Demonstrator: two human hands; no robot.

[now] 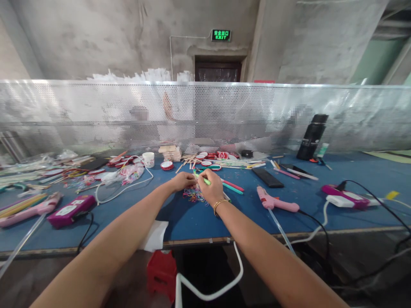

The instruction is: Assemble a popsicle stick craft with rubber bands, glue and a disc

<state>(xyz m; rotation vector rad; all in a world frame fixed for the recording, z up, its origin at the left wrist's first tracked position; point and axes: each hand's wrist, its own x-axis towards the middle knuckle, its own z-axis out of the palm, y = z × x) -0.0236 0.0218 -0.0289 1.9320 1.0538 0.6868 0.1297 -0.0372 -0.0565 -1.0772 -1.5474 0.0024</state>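
Near the middle of the blue table, my right hand (210,187) is closed around a light green marker pen (207,182), whose end shows beside the thumb. My left hand (185,181) is closed right beside it, fingers pinched. What it holds is too small and hidden to make out. A small green and red tip (194,170) sticks up between the two hands. Beneath them lies a tangle of colourful loops (194,195). Just right of my right hand are a red marker (235,185) and a teal marker (233,188).
A pink glue gun (278,203) and a black phone (268,177) lie to the right, with a black bottle (311,139) behind. Leftward are a purple power strip (71,210), another glue gun (40,208) and a paper cup (148,159). Wooden sticks (189,161) and small red drums (167,165) lie behind.
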